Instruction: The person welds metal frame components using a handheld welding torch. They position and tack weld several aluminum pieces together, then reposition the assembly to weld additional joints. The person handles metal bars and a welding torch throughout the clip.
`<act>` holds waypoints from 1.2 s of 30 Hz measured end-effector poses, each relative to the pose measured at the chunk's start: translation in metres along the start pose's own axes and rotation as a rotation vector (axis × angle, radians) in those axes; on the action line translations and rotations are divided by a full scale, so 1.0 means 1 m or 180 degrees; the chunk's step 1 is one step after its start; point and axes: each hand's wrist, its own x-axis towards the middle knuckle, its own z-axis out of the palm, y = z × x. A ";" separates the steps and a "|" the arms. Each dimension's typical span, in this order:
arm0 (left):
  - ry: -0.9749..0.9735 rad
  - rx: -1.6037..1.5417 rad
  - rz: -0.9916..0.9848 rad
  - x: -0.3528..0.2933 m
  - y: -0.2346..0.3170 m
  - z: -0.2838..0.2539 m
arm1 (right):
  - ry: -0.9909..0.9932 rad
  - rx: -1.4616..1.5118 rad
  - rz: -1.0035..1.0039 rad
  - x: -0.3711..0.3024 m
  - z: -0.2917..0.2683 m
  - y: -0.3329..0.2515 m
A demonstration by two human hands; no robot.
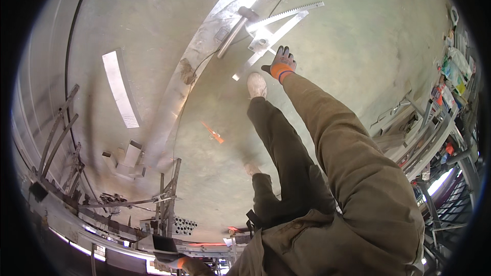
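Observation:
My right hand, in a grey glove with an orange cuff, reaches out over the floor with its fingers apart and nothing in it. Just beyond it lies a bright metal frame of flat bars, with a toothed bar along its far side. A hammer with a metal handle and dark head lies left of the frame, partly over a long steel plate. At the lower left edge is my left hand, beside a dark box-shaped piece; its fingers are hidden.
A pale flat strip and metal blocks lie to the left. An orange-handled tool lies left of my legs. Steel racks stand at lower left; metal bars are stacked at right. A thin cable crosses the plate.

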 end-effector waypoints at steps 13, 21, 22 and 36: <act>-0.0662 0.0540 0.0281 -0.024 0.024 0.140 | 0.0288 -0.0524 -0.0018 0.143 0.084 -0.053; -0.1029 0.0779 0.0450 -0.021 0.008 0.138 | 0.0138 -0.0714 -0.0059 0.156 0.085 -0.037; -0.1070 0.0768 0.0459 -0.022 0.007 0.136 | 0.0170 -0.0716 -0.0257 0.153 0.083 -0.030; -0.0324 -0.0110 0.0333 -0.026 -0.012 0.013 | -0.1288 -0.0466 -0.2107 -0.065 0.090 0.062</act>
